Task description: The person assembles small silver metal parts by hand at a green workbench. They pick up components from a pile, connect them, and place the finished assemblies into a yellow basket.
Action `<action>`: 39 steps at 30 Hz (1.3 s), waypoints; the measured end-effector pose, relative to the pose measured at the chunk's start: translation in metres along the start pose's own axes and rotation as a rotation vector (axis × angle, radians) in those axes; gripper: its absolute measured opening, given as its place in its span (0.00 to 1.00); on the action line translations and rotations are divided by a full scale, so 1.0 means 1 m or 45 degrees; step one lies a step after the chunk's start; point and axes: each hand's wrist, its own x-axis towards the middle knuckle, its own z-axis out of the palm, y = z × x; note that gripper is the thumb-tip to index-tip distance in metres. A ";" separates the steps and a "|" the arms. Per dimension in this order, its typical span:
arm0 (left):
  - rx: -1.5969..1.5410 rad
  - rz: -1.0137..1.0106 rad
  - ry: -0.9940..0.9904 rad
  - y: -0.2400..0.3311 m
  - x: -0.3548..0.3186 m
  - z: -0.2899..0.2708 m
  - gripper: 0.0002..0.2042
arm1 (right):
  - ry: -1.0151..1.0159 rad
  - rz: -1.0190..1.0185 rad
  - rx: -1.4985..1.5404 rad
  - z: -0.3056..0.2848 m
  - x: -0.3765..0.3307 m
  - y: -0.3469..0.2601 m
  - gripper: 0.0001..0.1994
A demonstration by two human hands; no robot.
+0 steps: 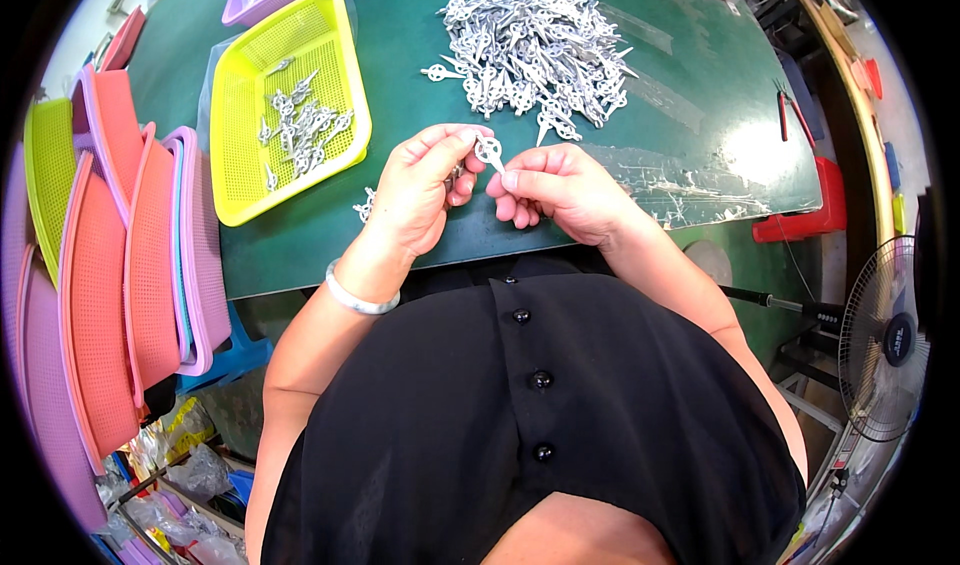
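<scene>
Metal part (489,150) pinched by both hands, pile (535,50) beyond, yellow basket (240,180) left.

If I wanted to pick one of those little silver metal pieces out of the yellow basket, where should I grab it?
Probably by its long narrow shank, pinched from above between thumb and fingertip. The metal pieces lie flat and loosely scattered in the yellow basket, whose low walls leave the top open. The person's left hand and right hand hold one in much the same fingertip pinch.

Head-worn fisheye, looking steeply down, close over table (420,235)
</scene>
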 end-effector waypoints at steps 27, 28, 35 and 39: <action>-0.192 -0.159 -0.014 -0.004 0.003 -0.006 0.07 | 0.889 -0.691 -1.779 -0.043 -0.010 -0.002 0.04; -0.176 -0.160 -0.018 -0.004 0.003 -0.006 0.07 | 0.854 -0.706 -1.781 -0.042 -0.009 -0.001 0.05; 0.006 -0.185 -0.016 -0.007 0.002 -0.006 0.06 | 0.659 -0.771 -1.667 -0.042 -0.010 0.003 0.04; 0.175 -0.189 -0.006 -0.007 0.001 -0.001 0.05 | 0.666 -0.805 -1.781 -0.046 -0.011 0.000 0.03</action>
